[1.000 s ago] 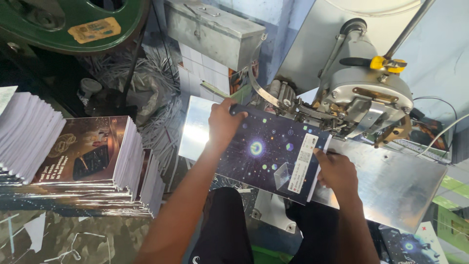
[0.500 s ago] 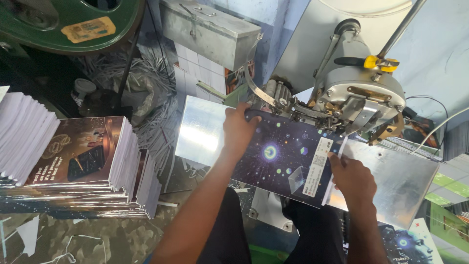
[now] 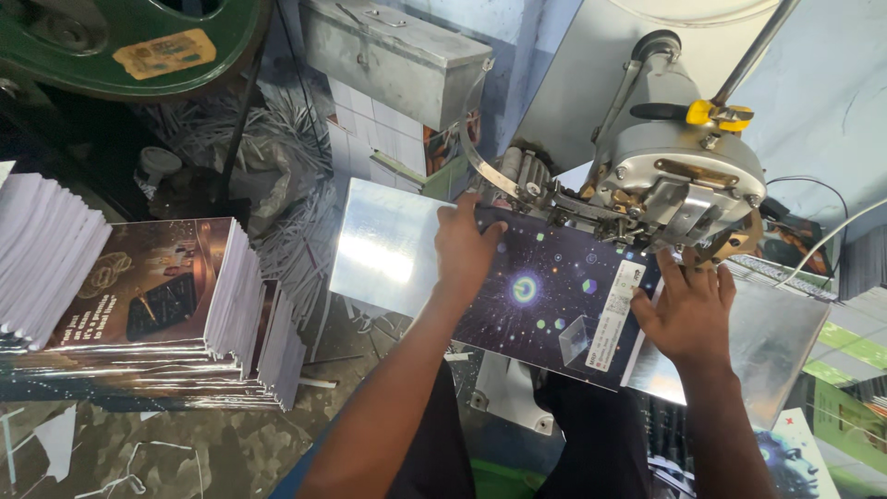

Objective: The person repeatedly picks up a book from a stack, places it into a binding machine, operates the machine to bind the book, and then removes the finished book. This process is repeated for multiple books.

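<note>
Pressing flat on a dark booklet (image 3: 554, 300) with a starry cover, both hands steady it on the shiny metal counter (image 3: 383, 245) beneath the grey stitching machine (image 3: 679, 176). Left hand (image 3: 467, 245) lies palm-down, grip wide, near the booklet's upper left edge; right hand (image 3: 684, 310) spreads over its right end. A stack of brown-covered booklets (image 3: 148, 286) sits well apart at left.

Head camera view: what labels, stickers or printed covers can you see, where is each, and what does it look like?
Dark booklet: under both hands on the metal plate, starry purple cover.
White label strip: booklet's right edge, narrow rectangle.
Yellow sticker: green wheel, top left, worn oblong.
Brown covers: stacked at left.
</note>
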